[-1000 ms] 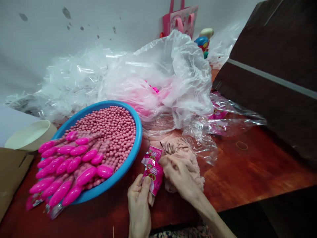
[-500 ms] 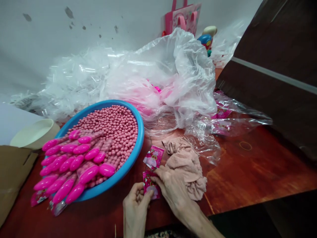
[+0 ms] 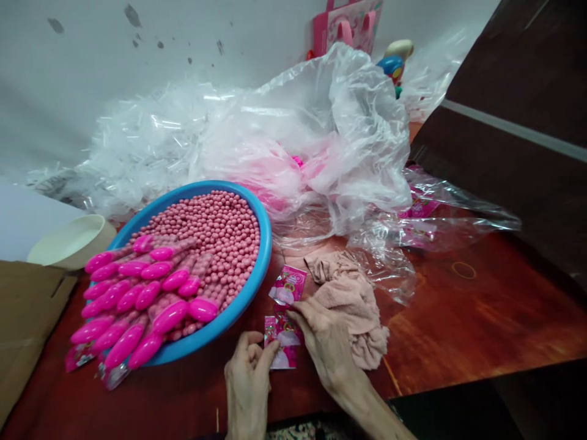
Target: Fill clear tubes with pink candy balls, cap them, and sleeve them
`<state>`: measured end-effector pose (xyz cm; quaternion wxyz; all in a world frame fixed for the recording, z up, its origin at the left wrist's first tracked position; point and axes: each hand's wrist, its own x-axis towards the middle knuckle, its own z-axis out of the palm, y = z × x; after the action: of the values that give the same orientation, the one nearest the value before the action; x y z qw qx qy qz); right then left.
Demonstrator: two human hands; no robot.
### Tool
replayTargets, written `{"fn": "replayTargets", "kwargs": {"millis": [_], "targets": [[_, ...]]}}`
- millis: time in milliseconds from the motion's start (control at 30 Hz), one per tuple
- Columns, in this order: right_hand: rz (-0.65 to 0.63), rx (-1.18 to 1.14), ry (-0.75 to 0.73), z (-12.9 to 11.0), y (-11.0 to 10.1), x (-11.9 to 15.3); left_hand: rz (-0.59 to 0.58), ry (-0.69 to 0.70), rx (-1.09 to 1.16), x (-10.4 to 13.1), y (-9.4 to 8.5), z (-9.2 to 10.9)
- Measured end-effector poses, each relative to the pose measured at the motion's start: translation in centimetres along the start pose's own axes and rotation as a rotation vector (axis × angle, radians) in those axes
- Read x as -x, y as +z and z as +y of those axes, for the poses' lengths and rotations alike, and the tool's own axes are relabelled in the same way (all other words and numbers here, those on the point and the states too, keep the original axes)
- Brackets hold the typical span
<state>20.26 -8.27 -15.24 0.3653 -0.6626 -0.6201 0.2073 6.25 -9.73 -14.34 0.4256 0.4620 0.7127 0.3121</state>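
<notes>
My left hand (image 3: 248,376) is closed at the left edge of a small pink printed packet (image 3: 285,359), with thumb and forefinger pressed on it. My right hand (image 3: 328,342) pinches the right side of another pink packet (image 3: 287,329), which partly overlaps the first. Just above them, a third pink packet (image 3: 290,282) lies flat on the red-brown table. A crumpled beige cloth (image 3: 351,299) lies beyond and beside my right hand. To the left, a blue basin (image 3: 262,235) holds pink beads (image 3: 215,226), with several pink-capped clear tubes (image 3: 169,316) of beads lying across its near-left side.
Clear plastic bags (image 3: 362,128) and a heap of clear plastic pieces (image 3: 151,140) lie along the wall. A cream bowl (image 3: 68,241) and a cardboard box (image 3: 27,333) stand left; a dark box (image 3: 518,153) stands right. More pink packets (image 3: 419,205) lie under clear film.
My right hand has drawn one packet up and apart from the one under my left hand, so both now show, overlapping. The whole view has shifted slightly.
</notes>
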Motion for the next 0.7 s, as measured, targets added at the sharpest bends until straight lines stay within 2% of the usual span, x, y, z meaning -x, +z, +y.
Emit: {"fn": "replayTargets", "kwargs": {"millis": [200, 267, 367, 500, 600, 700], "targets": [[-0.062, -0.062, 0.064, -0.4, -1.3, -0.2, -0.031, 0.119, -0.325, 0.1, -2.3, 0.0], [-0.092, -0.06, 0.059, -0.5, -1.2, -0.2, -0.035, 0.139, -0.33, 0.0, -2.6, 0.0], [-0.109, -0.032, 0.028, -0.5, -0.8, 0.2, 0.0, 0.186, -0.246, -0.2, -2.0, 0.1], [-0.113, -0.013, -0.071, 0.1, -1.1, 0.6, 0.044, 0.273, -0.247, -0.4, -0.6, 0.3], [-0.068, -0.006, -0.138, 1.1, -1.7, -0.6, 0.064, 0.259, -0.236, -0.7, 0.0, 0.0], [0.03, 0.038, -0.136, 2.1, -1.0, -2.9, 0.099, 0.223, -0.195, -1.1, 0.0, -0.7]]}}
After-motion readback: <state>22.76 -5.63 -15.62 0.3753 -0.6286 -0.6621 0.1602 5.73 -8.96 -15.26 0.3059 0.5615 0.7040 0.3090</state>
